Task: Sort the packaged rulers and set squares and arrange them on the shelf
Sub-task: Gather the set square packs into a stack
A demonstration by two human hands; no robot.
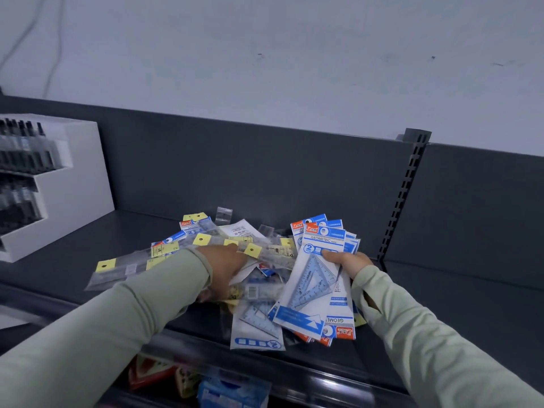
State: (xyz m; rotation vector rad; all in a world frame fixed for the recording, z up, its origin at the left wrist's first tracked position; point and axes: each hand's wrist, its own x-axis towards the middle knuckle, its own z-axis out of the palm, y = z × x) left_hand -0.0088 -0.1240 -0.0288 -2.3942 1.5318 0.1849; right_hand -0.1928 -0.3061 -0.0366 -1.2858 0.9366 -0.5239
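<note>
Set-square packs (318,278) sat gripped in the right hand (348,260). The left hand (226,269), its grip unclear, lay in the pile (206,251) at the shelf (441,304) front edge, with bare surface on either side.

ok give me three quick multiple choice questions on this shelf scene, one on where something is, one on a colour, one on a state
1. Where does the white display stand sit relative to the pile of packs?
A. left of it
B. right of it
C. on top of it

2. What colour are the header tags on the ruler packs?
A. red
B. yellow
C. green

3. What is the right hand doing?
A. hanging idle
B. pointing at the wall
C. gripping a fan of set square packs

Answers:
1 A, the stand is at the left end of the shelf, apart from the pile.
2 B, yellow tags with punched holes show on the rulers.
3 C, its fingers curl round the blue-and-white packs.
</note>
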